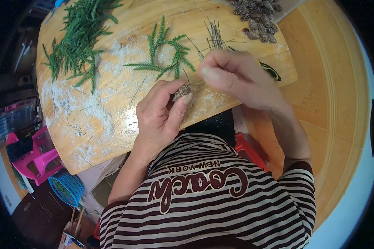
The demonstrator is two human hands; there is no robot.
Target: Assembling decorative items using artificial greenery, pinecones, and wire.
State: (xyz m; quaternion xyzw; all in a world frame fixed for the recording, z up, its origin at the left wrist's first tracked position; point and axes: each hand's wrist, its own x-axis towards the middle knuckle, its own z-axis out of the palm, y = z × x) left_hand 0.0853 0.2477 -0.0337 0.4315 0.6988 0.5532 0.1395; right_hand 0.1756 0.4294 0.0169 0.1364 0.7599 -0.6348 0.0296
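In my left hand [160,110] a small brown pine cone [181,93] is pinched between thumb and fingers, just over the table's near edge. A thin dark wire [186,76] sticks up from the cone. My right hand [232,76] is raised to the right of it, slightly blurred, with thumb and fingers closed together; what they grip, if anything, I cannot make out. Just beyond my left hand lies a ring of green artificial pine sprigs [179,56]. Past my right hand several thin dark wires [215,36] are laid in a loose bundle.
Green sprigs [77,41] are heaped at the far left of the wooden table [124,85], which is dusted with white flakes. Pine cones [259,20] pile up at the far right. A yellow-and-black tool handle [270,70] pokes out behind my right wrist. Left, below, stands a blue basket [66,189].
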